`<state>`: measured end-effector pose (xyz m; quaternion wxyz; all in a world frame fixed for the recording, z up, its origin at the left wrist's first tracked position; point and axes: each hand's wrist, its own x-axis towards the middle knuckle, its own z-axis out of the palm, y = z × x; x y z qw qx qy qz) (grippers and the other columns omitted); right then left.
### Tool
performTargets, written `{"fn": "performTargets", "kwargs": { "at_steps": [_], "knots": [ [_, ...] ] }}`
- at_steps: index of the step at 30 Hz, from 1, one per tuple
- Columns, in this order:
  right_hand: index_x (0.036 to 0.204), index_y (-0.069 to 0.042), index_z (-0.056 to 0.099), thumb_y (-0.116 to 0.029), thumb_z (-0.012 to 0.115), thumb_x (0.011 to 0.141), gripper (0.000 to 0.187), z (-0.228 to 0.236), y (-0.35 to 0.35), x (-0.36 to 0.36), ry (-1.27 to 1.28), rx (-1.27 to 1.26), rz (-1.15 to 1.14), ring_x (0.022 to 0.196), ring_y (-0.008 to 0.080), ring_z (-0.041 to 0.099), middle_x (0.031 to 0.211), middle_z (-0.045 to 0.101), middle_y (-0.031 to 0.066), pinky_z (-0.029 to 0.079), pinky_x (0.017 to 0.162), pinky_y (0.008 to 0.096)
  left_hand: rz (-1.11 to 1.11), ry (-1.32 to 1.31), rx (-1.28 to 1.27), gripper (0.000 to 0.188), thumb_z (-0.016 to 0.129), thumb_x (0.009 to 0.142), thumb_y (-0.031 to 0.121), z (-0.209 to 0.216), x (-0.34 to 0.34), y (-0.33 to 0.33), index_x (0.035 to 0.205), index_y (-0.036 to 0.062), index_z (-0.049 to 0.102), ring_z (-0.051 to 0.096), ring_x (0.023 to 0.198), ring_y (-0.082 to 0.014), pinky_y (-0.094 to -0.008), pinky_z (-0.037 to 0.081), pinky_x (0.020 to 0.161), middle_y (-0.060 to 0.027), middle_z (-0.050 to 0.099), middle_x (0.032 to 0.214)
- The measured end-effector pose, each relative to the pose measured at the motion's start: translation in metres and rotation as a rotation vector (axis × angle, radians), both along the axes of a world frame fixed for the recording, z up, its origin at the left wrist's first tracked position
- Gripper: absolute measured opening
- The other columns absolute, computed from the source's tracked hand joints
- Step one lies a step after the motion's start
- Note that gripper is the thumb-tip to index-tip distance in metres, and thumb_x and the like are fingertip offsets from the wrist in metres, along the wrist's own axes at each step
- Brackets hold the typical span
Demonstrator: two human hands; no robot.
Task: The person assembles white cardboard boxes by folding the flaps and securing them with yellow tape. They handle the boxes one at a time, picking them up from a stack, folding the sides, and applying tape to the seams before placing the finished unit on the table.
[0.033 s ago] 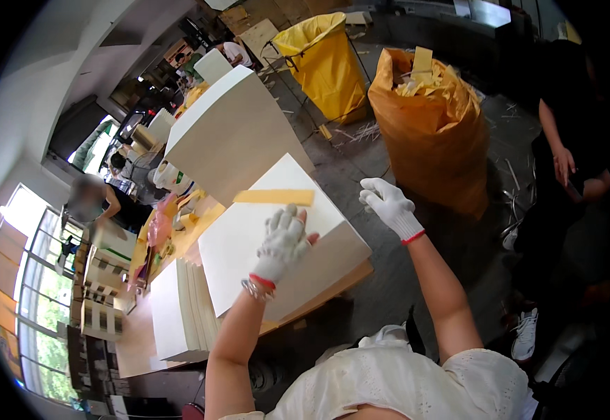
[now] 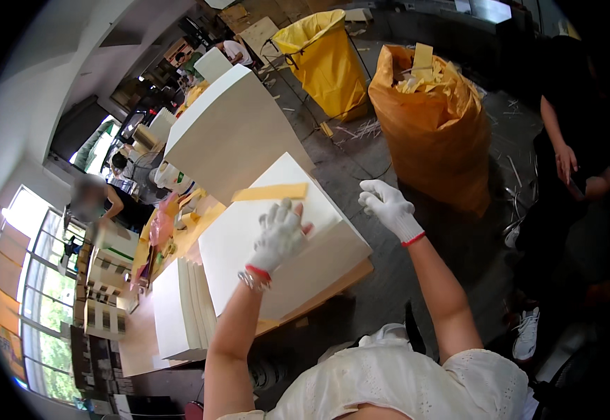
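Observation:
My left hand [image 2: 277,234] wears a white glove with a red cuff. It is open, fingers spread, over the top of a thick stack of large white sheets [image 2: 231,245]. Some of its fingertips look bare. Just beyond the fingers lies a flat yellow strip [image 2: 270,192], perhaps touched by them; I cannot tell. Off the stack's right side hangs my right hand [image 2: 389,206], gloved the same way. Its fingers are curled together, and nothing shows in them.
A taller white stack [image 2: 238,133] stands behind, and a smaller pile of sheets [image 2: 179,308] at the left, all on a wooden table [image 2: 133,343]. An orange sack of scraps [image 2: 427,133] and a yellow bag [image 2: 326,66] occupy the floor beyond. A person [image 2: 564,150] is at the right.
My left hand has slid slightly left and nearer to me. The yellow strip has shifted a little left, its right end tipping farther away. My right hand is nearly still.

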<state>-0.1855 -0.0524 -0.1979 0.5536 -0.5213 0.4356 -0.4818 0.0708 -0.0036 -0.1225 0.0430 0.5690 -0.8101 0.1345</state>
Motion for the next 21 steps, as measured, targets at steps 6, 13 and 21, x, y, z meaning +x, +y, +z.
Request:
{"fn": "performTargets", "kwargs": {
  "at_steps": [6, 13, 21],
  "knots": [
    [0.119, -0.002, 0.061, -0.011, 0.058, 0.092, 0.029, -0.018, 0.035, 0.01, -0.226, -0.158, 0.146, 0.089, 0.0137, 0.062, 0.102, 0.066, 0.0061, 0.05, 0.081, 0.0268, 0.226, 0.295, 0.341, 0.041, 0.052, 0.096, 0.029, 0.05, -0.022, -0.052, 0.123, -0.0022, 0.055, 0.056, 0.112, -0.0328, -0.0419, 0.045, 0.094, -0.021, 0.053, 0.13],
    [0.122, 0.001, 0.057, -0.007, 0.055, 0.093, 0.03, -0.052, 0.05, 0.02, -0.45, -0.115, 0.108, 0.111, 0.0179, 0.06, 0.118, 0.064, 0.0117, 0.047, 0.095, 0.0287, -0.174, 0.127, 0.238, 0.048, 0.07, 0.08, 0.016, 0.034, -0.064, 0.03, 0.123, -0.0018, 0.058, 0.052, 0.118, -0.0391, -0.0411, 0.047, 0.095, -0.0233, 0.05, 0.134],
    [0.125, 0.003, 0.054, -0.004, 0.056, 0.093, 0.033, -0.061, 0.053, 0.022, -0.574, -0.099, 0.118, 0.112, 0.018, 0.059, 0.119, 0.062, 0.0128, 0.047, 0.098, 0.03, -0.08, 0.064, 0.053, 0.053, 0.082, 0.062, 0.002, 0.02, -0.082, 0.025, 0.111, -0.0009, 0.061, 0.059, 0.104, -0.0359, -0.039, 0.052, 0.084, -0.02, 0.058, 0.121]
  ]
}}
